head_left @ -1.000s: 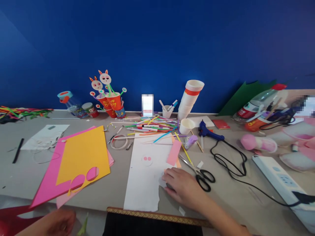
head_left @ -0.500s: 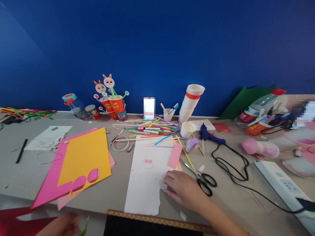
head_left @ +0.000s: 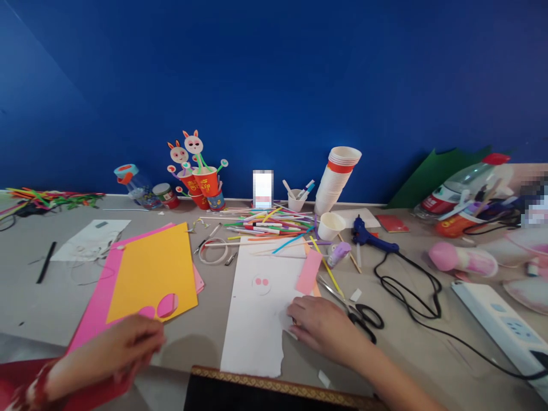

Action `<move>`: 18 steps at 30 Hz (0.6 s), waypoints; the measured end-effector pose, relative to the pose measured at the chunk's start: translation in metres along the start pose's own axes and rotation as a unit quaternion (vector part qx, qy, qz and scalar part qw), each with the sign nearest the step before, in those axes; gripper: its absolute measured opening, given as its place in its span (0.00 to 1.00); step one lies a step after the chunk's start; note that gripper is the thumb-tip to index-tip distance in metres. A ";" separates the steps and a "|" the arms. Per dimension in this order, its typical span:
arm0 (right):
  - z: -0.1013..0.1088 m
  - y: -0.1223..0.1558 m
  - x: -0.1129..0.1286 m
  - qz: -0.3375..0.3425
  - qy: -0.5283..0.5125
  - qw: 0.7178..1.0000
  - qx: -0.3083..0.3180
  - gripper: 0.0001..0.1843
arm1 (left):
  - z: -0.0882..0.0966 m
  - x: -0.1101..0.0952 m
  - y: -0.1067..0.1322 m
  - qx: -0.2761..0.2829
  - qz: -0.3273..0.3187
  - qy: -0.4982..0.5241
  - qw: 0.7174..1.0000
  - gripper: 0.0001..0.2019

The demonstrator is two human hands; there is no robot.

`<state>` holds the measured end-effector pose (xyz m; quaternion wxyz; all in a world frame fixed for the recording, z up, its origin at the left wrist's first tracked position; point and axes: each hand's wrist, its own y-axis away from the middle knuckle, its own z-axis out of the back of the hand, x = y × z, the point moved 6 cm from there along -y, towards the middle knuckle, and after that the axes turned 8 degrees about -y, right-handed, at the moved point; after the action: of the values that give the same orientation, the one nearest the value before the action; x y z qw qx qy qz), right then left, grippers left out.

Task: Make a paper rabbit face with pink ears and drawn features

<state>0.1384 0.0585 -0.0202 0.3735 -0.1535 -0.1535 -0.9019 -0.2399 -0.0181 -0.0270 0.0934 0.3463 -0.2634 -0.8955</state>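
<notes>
My left hand (head_left: pixel 139 341) hovers over the near edge of the yellow card (head_left: pixel 154 268), which lies on pink sheets (head_left: pixel 96 317). Its fingers are loosely stretched to the right, and I see nothing in them. At the right edge of the white paper (head_left: pixel 250 331) rests my right hand (head_left: pixel 319 322), fingers bent inward over something small that I cannot make out. A white disc (head_left: pixel 262 288) with two pink dots lies on the paper. Just beyond my right hand is a pink paper strip (head_left: pixel 309 272); black-handled scissors (head_left: pixel 363 314) lie beside its wrist.
Colourful sticks (head_left: pixel 269 222) are heaped behind the paper. Stacked paper cups (head_left: pixel 336 182) lean near a blue glue gun (head_left: pixel 374 237), whose black cord runs toward a power strip (head_left: pixel 505 322). Red cups (head_left: pixel 203 185) with rabbit figures stand at the back left.
My left hand has risen from below the table edge to over the yellow card; the green piece near it is out of sight. My right hand keeps its place on the paper.
</notes>
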 end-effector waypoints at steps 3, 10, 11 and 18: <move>0.000 -0.002 0.001 -0.002 0.007 1.000 0.003 0.05 | 0.043 -0.067 -0.039 -0.133 -0.126 -0.176 0.967 0.16; -0.007 -0.001 -0.001 -0.011 0.018 1.000 -0.002 0.06 | 0.083 -0.121 -0.182 -0.242 -0.101 -0.328 0.908 0.13; -0.007 -0.001 -0.001 -0.009 0.018 1.000 -0.004 0.06 | 0.083 -0.120 -0.195 -0.237 -0.092 -0.336 0.907 0.13; -0.003 -0.002 -0.003 0.007 -0.017 1.000 -0.017 0.06 | 0.081 -0.113 -0.214 -0.211 -0.098 -0.378 0.896 0.08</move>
<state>0.1392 0.0607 -0.0242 0.3741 -0.1766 -0.1432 -0.8991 -0.2066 0.2351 -0.0269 -0.0312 -0.0224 -0.0487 -0.9981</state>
